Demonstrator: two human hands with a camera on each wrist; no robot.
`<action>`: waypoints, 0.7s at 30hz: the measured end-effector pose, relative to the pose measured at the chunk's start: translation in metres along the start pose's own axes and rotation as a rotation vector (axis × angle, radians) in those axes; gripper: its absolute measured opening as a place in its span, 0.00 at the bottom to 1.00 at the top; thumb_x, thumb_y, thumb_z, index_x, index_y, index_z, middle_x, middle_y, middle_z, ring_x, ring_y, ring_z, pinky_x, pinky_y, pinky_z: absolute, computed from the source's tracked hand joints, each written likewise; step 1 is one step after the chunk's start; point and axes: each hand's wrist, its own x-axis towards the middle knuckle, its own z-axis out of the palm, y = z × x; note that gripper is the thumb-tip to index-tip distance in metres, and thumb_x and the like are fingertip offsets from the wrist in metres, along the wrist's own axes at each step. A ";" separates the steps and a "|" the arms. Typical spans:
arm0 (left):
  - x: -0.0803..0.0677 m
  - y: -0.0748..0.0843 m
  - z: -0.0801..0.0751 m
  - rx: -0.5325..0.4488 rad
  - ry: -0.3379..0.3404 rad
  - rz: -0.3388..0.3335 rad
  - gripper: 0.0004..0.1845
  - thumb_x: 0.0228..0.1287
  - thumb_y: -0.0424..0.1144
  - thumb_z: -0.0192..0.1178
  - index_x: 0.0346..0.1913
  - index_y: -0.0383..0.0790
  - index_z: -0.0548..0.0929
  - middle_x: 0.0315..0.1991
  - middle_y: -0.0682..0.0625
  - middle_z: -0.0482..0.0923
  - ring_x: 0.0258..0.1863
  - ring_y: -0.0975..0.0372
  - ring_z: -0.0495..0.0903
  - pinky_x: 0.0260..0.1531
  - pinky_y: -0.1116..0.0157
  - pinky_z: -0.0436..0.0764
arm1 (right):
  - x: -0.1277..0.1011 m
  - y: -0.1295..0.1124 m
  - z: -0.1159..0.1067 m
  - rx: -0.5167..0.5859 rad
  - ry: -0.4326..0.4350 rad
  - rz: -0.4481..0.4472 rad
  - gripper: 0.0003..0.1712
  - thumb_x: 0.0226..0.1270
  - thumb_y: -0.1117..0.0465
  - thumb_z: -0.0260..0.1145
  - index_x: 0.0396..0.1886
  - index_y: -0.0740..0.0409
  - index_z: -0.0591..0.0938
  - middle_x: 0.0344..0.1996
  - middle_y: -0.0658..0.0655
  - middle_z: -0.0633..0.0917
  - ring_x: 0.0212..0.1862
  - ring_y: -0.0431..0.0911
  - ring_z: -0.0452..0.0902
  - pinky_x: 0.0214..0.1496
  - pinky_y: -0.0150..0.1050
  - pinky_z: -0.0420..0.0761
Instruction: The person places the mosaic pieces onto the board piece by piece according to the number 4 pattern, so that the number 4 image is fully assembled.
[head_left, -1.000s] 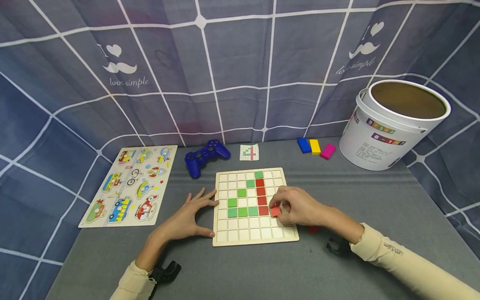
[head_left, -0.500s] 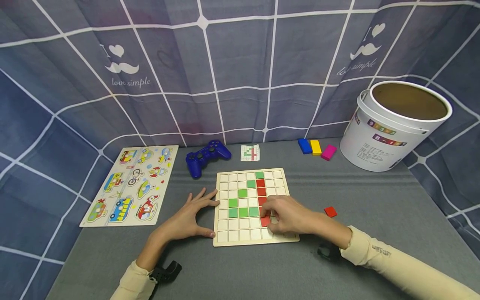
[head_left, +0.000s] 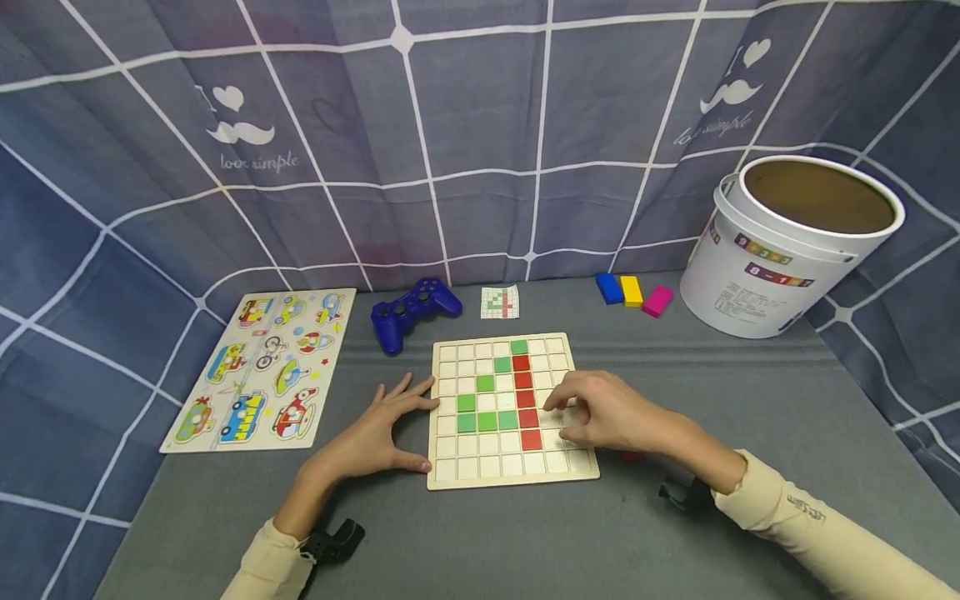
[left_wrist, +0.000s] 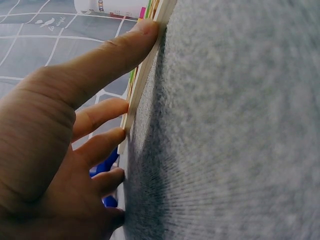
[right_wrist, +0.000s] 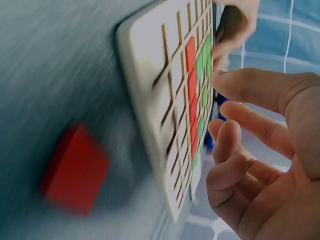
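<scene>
From overhead, the wooden grid board (head_left: 512, 412) lies on the grey worktop (head_left: 735, 400). The left hand (head_left: 372, 433) rests spread against its left edge; the right hand (head_left: 600, 412) hovers over its right side, fingers loosely curled, empty.

Left wrist: straight fingers (left_wrist: 107, 54) touch the board's rim.

Right wrist: a loose red tile (right_wrist: 75, 170) lies beside the board.

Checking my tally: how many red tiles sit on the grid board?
5, stacked in one column on the grid board: red tiles. The right hand may hide others.
</scene>
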 end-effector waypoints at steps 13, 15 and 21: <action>0.001 0.000 0.000 -0.012 -0.002 0.000 0.47 0.40 0.53 0.82 0.67 0.47 0.76 0.79 0.49 0.53 0.78 0.44 0.41 0.69 0.34 0.31 | -0.056 0.043 -0.037 -0.053 0.015 0.159 0.23 0.47 0.71 0.78 0.46 0.51 0.88 0.34 0.49 0.81 0.22 0.34 0.69 0.24 0.32 0.73; 0.000 -0.001 0.000 -0.008 0.002 -0.001 0.47 0.40 0.53 0.82 0.67 0.48 0.76 0.78 0.49 0.54 0.78 0.44 0.42 0.69 0.35 0.31 | -0.061 0.048 -0.041 -0.062 0.025 0.171 0.24 0.46 0.72 0.78 0.46 0.51 0.88 0.34 0.49 0.81 0.22 0.34 0.69 0.24 0.32 0.72; 0.002 0.000 0.000 -0.004 -0.010 -0.007 0.47 0.40 0.53 0.82 0.68 0.49 0.76 0.79 0.50 0.53 0.78 0.44 0.41 0.69 0.35 0.31 | -0.078 0.065 -0.047 -0.053 0.038 0.174 0.26 0.44 0.74 0.78 0.46 0.52 0.88 0.32 0.48 0.80 0.23 0.34 0.70 0.24 0.32 0.72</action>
